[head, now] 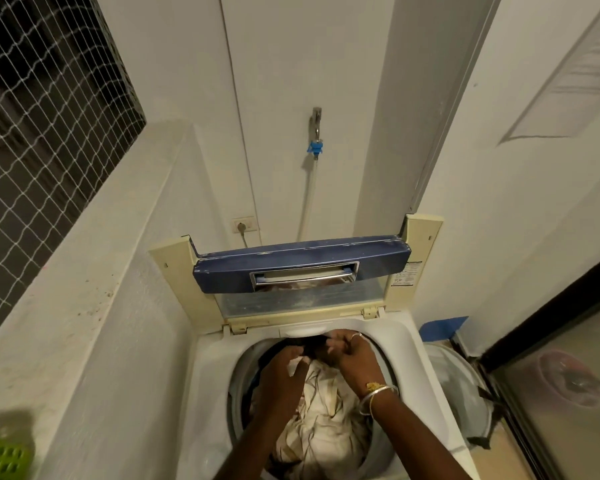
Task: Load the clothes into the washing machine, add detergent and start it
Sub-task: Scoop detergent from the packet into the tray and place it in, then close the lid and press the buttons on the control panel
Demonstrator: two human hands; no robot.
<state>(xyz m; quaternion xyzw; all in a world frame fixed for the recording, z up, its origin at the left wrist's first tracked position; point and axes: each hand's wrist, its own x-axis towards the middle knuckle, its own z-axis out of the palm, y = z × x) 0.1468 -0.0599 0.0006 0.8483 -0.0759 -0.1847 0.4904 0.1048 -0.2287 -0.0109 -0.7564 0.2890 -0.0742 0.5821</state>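
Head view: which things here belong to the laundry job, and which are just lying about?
Job: washer; its raised lid; clothes in the drum; left hand and right hand, both gripping the clothes.

Lying about: tap; socket; netting; blue tape; green basket (blurred, maybe the laundry's).

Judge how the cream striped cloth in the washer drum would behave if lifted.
Probably floppy: the cream striped cloth lies crumpled in deep folds. Likely light, as the folds look thin. May snag, bunched against the dark garment the right hand pinches.
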